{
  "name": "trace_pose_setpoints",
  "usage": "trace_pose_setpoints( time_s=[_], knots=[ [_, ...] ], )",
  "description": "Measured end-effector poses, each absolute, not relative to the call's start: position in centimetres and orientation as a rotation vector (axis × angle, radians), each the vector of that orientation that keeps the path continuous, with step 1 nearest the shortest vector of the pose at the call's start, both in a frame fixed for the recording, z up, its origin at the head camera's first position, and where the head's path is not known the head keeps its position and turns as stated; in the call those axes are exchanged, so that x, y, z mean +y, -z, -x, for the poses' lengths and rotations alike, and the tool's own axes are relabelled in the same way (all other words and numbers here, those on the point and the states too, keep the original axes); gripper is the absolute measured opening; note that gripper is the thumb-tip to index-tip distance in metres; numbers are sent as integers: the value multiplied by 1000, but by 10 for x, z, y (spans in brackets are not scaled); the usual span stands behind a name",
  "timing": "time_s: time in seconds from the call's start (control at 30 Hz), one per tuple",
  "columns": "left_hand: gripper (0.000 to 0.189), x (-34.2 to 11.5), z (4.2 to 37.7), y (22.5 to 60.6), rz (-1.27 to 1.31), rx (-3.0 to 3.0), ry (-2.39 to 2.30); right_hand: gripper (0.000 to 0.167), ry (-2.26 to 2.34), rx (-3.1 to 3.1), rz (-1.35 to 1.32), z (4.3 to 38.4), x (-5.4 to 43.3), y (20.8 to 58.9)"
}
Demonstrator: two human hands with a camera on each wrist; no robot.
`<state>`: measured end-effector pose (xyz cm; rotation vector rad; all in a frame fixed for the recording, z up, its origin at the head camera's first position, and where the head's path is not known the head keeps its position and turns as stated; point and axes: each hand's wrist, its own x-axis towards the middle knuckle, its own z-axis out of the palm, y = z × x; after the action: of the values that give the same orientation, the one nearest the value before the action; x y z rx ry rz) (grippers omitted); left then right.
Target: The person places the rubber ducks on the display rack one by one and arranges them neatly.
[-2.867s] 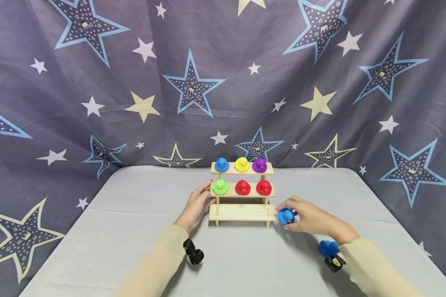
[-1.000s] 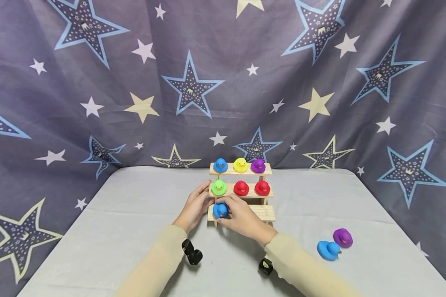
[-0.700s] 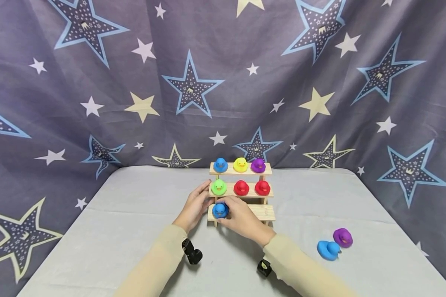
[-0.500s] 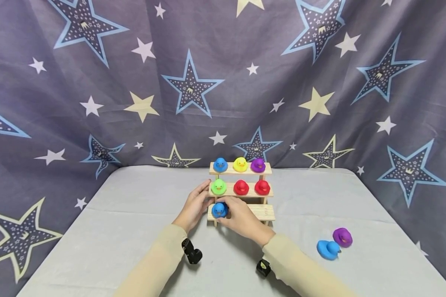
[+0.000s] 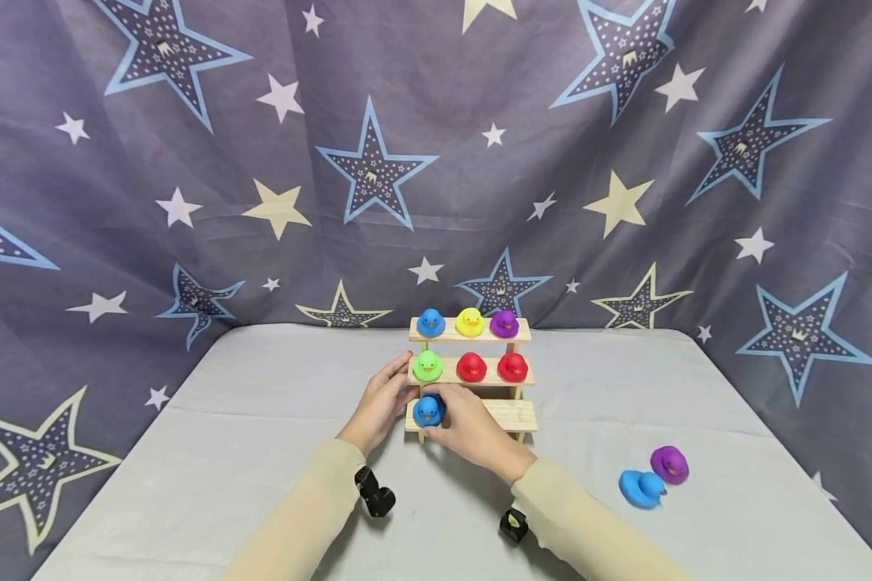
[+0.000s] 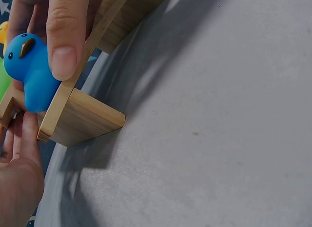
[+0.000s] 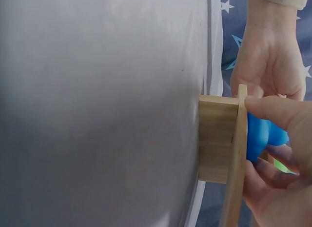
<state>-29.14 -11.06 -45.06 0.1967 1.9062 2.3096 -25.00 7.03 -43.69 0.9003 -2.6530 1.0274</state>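
A three-tier wooden stand (image 5: 509,415) stands on the table with small rubber ducks on its shelves. My right hand (image 5: 472,428) holds a blue rubber duck (image 5: 427,411) at the left end of the lowest shelf, thumb in front and fingers behind; the duck (image 6: 36,73) sits upright on the board in the left wrist view. At the stand's left side, my left hand (image 5: 380,403) rests with fingers extended against its edge. The middle shelf bears a green duck (image 5: 428,365) and two red ducks (image 5: 471,367).
On the top shelf stand a blue duck (image 5: 430,323), a yellow duck (image 5: 470,322) and a purple duck (image 5: 505,323). Another blue duck (image 5: 642,489) and a purple duck (image 5: 670,465) lie on the grey table (image 5: 291,420) at the right. A star-patterned curtain (image 5: 436,161) hangs behind.
My right hand has carried the blue duck from beside the stand's right end to the left end of the lowest shelf, then turned it slightly to face forward. The left hand has stayed put.
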Motion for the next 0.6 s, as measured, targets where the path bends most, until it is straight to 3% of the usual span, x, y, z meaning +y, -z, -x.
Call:
trace_pose_setpoints(
  time_s=[0.6],
  knots=[
    [57, -111, 291, 451, -201, 1899, -2319, 62, -1096, -2639, -883, 244, 78, 437]
  ],
)
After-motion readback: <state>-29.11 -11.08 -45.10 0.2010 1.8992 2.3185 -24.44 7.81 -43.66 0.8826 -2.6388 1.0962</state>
